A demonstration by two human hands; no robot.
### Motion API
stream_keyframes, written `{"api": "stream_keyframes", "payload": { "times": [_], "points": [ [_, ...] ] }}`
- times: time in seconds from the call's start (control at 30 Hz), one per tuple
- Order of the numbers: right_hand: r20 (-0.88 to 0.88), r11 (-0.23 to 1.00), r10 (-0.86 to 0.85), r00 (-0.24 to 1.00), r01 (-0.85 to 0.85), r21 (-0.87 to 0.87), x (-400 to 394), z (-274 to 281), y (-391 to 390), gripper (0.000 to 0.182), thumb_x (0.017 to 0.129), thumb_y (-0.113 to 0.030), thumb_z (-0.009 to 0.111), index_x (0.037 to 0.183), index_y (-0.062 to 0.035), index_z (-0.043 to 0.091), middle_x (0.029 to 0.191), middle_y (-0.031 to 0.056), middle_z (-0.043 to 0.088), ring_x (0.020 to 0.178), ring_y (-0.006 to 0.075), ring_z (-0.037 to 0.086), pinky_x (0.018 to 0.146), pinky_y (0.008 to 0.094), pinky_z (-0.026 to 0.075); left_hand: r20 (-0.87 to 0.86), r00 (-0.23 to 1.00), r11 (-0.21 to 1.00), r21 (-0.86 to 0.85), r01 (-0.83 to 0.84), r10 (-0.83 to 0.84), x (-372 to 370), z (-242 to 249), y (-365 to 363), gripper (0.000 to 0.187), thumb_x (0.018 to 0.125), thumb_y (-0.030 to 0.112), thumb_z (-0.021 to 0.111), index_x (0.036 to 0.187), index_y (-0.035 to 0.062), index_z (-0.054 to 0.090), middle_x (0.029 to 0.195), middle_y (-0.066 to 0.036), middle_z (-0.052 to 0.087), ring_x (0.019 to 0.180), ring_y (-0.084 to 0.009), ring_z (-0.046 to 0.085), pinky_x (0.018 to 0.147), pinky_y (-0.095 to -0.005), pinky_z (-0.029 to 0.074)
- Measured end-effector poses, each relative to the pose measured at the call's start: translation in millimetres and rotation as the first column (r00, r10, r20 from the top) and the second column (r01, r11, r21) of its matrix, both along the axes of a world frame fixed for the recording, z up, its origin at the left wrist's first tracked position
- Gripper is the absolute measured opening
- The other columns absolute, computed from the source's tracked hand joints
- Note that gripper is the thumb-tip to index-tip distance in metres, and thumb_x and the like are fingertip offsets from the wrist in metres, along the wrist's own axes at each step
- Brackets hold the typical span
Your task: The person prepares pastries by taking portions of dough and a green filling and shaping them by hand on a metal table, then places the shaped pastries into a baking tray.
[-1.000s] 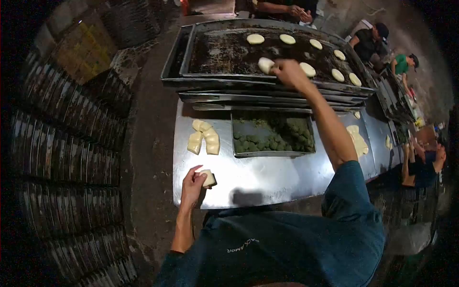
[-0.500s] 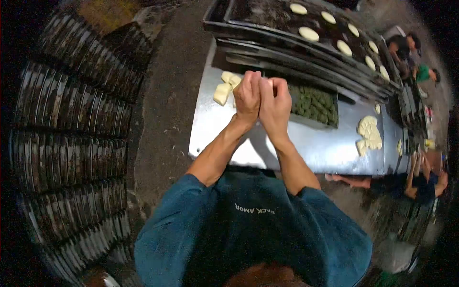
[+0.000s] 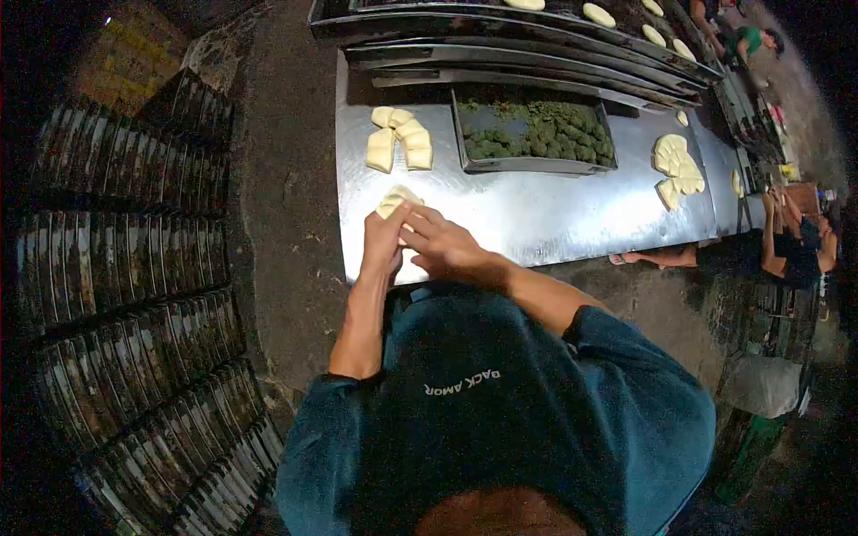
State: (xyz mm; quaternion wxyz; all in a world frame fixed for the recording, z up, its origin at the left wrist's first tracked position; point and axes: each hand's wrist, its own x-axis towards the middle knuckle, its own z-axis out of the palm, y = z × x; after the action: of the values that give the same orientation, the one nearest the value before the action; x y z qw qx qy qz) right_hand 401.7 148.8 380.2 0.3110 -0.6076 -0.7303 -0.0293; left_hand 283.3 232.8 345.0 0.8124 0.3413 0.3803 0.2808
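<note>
Both my hands meet over the near left part of the steel table [image 3: 554,223]. My left hand [image 3: 384,241] grips a pale piece of dough [image 3: 394,200] from below. My right hand [image 3: 442,246] lies across it, fingers pressing on the same piece. A cluster of cut dough pieces [image 3: 399,138] lies further back on the left. A tray of green filling balls [image 3: 536,134] sits behind the middle of the table. My blue shirt fills the lower part of the view.
More flattened dough pieces [image 3: 677,165] lie at the table's right. Stacked dark baking trays [image 3: 500,36] with round dough discs stand at the back. Racks of trays [image 3: 116,250] line the left. Other people [image 3: 791,250] work at the right.
My right hand came back from the far baking tray to join my left hand on the dough. Both hands have dropped from chest height to the table's near edge.
</note>
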Motion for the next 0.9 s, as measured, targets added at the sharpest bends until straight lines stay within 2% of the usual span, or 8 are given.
{"api": "stream_keyframes", "payload": {
  "times": [0.07, 0.23, 0.37, 0.43, 0.57, 0.67, 0.83, 0.9],
  "points": [
    [-0.301, 0.795, -0.039, 0.953, -0.153, -0.587, 34, 22, 7, 0.019, 0.080, -0.018, 0.059, 0.092, -0.0038, 0.064, 0.099, 0.0178, 0.063, 0.096, 0.0351, 0.058, 0.088, 0.0421, 0.046, -0.184, 0.983, 0.992, 0.124, 0.025, -0.002, -8, 8, 5, 0.022, 0.086, 0.012, 0.062, 0.098, -0.0063, 0.061, 0.088, -0.010, 0.064, 0.072, -0.0156, 0.062, 0.061, -0.0259, 0.050],
    [0.246, 0.734, -0.424, 0.872, 0.489, -0.472, 181, -1, 59, 0.031, 0.078, -0.017, 0.061, 0.104, 0.0004, 0.062, 0.097, 0.0183, 0.065, 0.088, 0.0329, 0.062, 0.080, 0.0410, 0.049, -0.385, 0.912, 0.829, 0.550, 0.101, 0.144, -5, 26, 6, 0.025, 0.084, 0.015, 0.063, 0.097, -0.0072, 0.063, 0.090, -0.012, 0.067, 0.076, -0.0162, 0.063, 0.066, -0.0272, 0.050],
    [0.176, 0.836, -0.298, 0.938, 0.346, -0.426, 222, -40, 65, 0.028, 0.076, -0.016, 0.065, 0.098, 0.0015, 0.061, 0.089, 0.0194, 0.065, 0.083, 0.0356, 0.064, 0.071, 0.0422, 0.051, -0.571, 0.801, 0.842, 0.511, 0.174, 0.181, 21, 30, 27, 0.031, 0.084, 0.012, 0.064, 0.108, -0.0073, 0.058, 0.094, -0.013, 0.066, 0.077, -0.0177, 0.064, 0.070, -0.0265, 0.052],
    [-0.339, 0.810, -0.513, 0.789, 0.314, -0.495, 203, 2, 49, 0.035, 0.075, -0.019, 0.070, 0.103, 0.0006, 0.061, 0.089, 0.0179, 0.066, 0.081, 0.0291, 0.065, 0.072, 0.0338, 0.051, -0.046, 0.990, 0.985, 0.113, -0.128, 0.134, 39, 20, 25, 0.030, 0.087, 0.010, 0.061, 0.110, -0.0074, 0.055, 0.096, -0.013, 0.065, 0.079, -0.0184, 0.064, 0.070, -0.0281, 0.053],
    [-0.853, 0.924, -0.364, 0.374, 0.032, -0.380, 155, 40, 25, 0.027, 0.077, -0.011, 0.069, 0.100, 0.0001, 0.061, 0.090, 0.0140, 0.064, 0.080, 0.0238, 0.064, 0.071, 0.0293, 0.050, 0.117, 0.990, 0.996, -0.039, -0.080, 0.084, 95, 31, 14, 0.026, 0.093, 0.012, 0.054, 0.112, -0.0055, 0.055, 0.099, -0.010, 0.063, 0.085, -0.0171, 0.063, 0.074, -0.0283, 0.052],
    [-0.380, 0.993, -0.110, 0.918, 0.120, 0.001, 127, 39, 19, 0.025, 0.079, -0.008, 0.066, 0.101, 0.0015, 0.061, 0.098, 0.0162, 0.060, 0.086, 0.0325, 0.060, 0.076, 0.0380, 0.049, 0.247, 0.968, 0.999, -0.028, -0.035, 0.041, 131, 44, 3, 0.020, 0.095, 0.016, 0.051, 0.104, -0.0005, 0.057, 0.088, -0.003, 0.061, 0.070, -0.0065, 0.057, 0.052, -0.0189, 0.045],
    [-0.481, 0.943, -0.322, 0.815, 0.229, -0.243, 155, 56, 13, 0.027, 0.084, -0.013, 0.058, 0.106, 0.0015, 0.062, 0.096, 0.0213, 0.063, 0.084, 0.0403, 0.059, 0.078, 0.0428, 0.047, 0.189, 0.982, 0.992, -0.122, 0.003, 0.020, 144, 66, -10, 0.019, 0.094, 0.019, 0.052, 0.102, 0.0017, 0.056, 0.084, -0.001, 0.057, 0.065, -0.0066, 0.053, 0.053, -0.0165, 0.043],
    [-0.464, 0.916, -0.390, 0.795, 0.280, -0.289, 166, 48, 15, 0.026, 0.084, -0.012, 0.059, 0.105, 0.0014, 0.063, 0.088, 0.0171, 0.066, 0.074, 0.0311, 0.063, 0.070, 0.0374, 0.050, 0.262, 0.958, 0.993, 0.009, 0.115, -0.114, 141, 53, -11, 0.022, 0.090, 0.016, 0.057, 0.106, 0.0006, 0.055, 0.095, -0.005, 0.061, 0.080, -0.0110, 0.060, 0.069, -0.0218, 0.050]
  ]
}}
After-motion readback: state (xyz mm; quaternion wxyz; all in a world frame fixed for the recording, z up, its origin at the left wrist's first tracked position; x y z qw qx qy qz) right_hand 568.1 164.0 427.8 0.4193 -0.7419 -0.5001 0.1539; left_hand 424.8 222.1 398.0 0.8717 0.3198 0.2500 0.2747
